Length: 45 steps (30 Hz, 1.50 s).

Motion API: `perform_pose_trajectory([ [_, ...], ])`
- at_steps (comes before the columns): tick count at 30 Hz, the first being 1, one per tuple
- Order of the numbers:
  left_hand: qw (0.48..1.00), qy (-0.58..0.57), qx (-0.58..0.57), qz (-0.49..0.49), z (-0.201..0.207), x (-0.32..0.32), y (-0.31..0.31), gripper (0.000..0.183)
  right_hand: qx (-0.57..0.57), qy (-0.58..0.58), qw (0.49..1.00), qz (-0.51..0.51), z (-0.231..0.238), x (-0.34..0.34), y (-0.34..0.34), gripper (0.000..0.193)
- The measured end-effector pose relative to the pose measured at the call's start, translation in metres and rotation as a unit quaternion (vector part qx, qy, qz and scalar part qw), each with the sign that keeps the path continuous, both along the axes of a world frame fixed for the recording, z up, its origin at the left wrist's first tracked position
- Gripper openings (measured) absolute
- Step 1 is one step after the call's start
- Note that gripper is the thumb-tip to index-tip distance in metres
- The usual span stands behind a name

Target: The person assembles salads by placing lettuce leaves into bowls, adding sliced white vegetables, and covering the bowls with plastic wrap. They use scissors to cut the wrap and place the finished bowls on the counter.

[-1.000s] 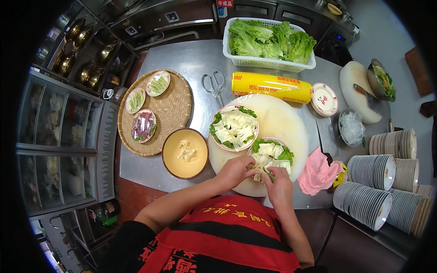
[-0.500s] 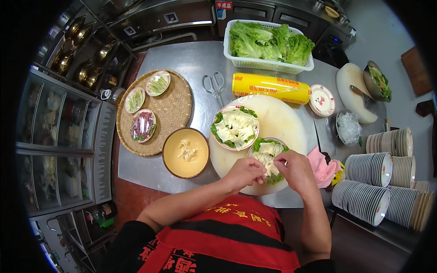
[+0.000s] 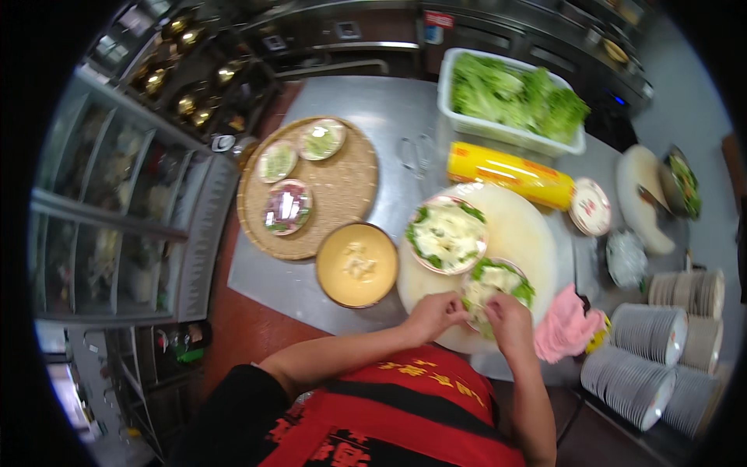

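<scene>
My left hand [image 3: 437,317] is at the left rim of the nearer plate, thumb and fingers pinched together. Opposite it, my right hand [image 3: 510,319] is closed in a pinch over the same plate's front part. Motion blur hides what the fingertips hold. Green lettuce lines this nearer plate, with pale, thin folded pieces [image 3: 496,279] on top. Beyond it stands a fuller plate of similar pale pieces [image 3: 447,235] ringed by lettuce. Both plates rest on a round white cutting board [image 3: 525,229]. Left of the board, a yellow bowl [image 3: 356,265] contains a few pale pieces.
A woven tray [image 3: 338,187] bears three wrapped plates. Scissors [image 3: 415,156], a yellow wrap roll [image 3: 510,175] and a lettuce basket [image 3: 513,134] lie farther back. To the right are a pink cloth [image 3: 564,327], small plates [image 3: 590,208] and stacked plates [image 3: 630,389].
The view has turned, so the table and everything on it sit farther right and slightly tilted. Both hands stay pinched at the nearer plate.
</scene>
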<state>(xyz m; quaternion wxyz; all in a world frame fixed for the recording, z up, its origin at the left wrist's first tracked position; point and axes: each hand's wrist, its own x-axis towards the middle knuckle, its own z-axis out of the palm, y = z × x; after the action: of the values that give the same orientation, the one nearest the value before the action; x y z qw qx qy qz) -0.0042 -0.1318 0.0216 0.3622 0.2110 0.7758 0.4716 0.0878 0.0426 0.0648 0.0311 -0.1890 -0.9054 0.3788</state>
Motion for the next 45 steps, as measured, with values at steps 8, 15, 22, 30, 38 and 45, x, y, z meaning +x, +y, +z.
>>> perform_pose_trajectory([
  [8, 0.92, 0.314, -0.185, 0.146, -0.021, -0.076, -0.114, 0.016, -0.014, 0.016, 0.998, -0.051, 0.037, 0.02, -0.016, 0.011],
  [15, 0.877, 0.385, -0.277, 0.084, -0.049, -0.094, -0.125, 0.013, -0.021, 0.027, 0.998, -0.048, 0.039, 0.017, -0.026, 0.01],
  [22, 0.983, 0.06, -0.137, 0.111, -0.009, -0.113, -0.142, 0.023, -0.034, 0.041, 0.998, -0.044, 0.041, 0.016, -0.029, 0.011],
  [30, 0.998, -0.03, -0.058, -0.01, 0.058, -0.072, -0.066, 0.023, -0.213, 0.066, 0.974, -0.045, 0.031, -0.012, -0.061, 0.03],
  [38, 0.987, 0.017, 0.053, -0.149, 0.057, -0.021, 0.049, 0.023, -0.327, 0.041, 0.919, -0.216, 0.027, 0.021, -0.001, 0.014],
  [45, 0.973, 0.127, 0.011, -0.192, 0.048, -0.014, 0.059, 0.015, -0.301, -0.035, 0.917, -0.26, 0.001, 0.054, 0.018, 0.013],
])
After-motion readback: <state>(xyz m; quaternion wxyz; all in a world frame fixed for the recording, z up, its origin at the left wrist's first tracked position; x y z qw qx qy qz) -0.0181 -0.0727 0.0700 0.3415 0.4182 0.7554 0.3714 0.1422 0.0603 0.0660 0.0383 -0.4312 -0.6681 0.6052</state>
